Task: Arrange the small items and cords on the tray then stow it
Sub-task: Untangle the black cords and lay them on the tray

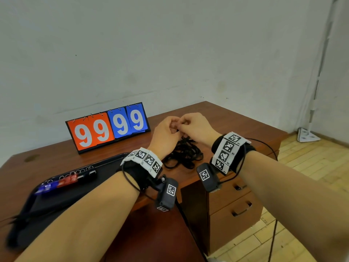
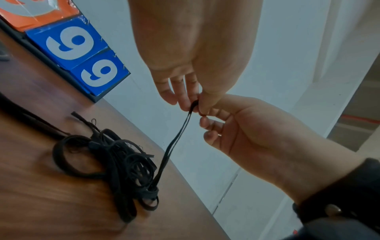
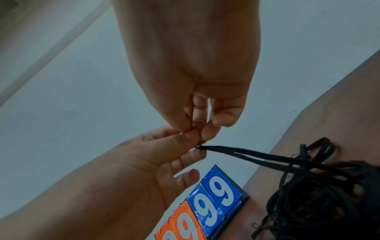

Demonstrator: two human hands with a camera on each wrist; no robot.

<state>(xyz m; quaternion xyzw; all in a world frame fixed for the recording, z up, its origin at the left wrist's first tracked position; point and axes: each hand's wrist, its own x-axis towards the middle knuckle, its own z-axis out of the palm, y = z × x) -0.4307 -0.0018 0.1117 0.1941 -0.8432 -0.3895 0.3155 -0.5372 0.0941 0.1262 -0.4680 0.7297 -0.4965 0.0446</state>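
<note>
Both hands meet at centre frame above the desk (image 1: 217, 118): the left hand (image 1: 166, 132) and right hand (image 1: 196, 125) each pinch a black strand lifted from the tangle of cords (image 1: 184, 155) below them. The tray (image 1: 62, 197) sits lower left, holding small clips (image 1: 66, 181)

A wooden desk (image 1: 217, 118) stands against a pale wall (image 1: 170, 44) on wood flooring (image 1: 302, 186).
</note>
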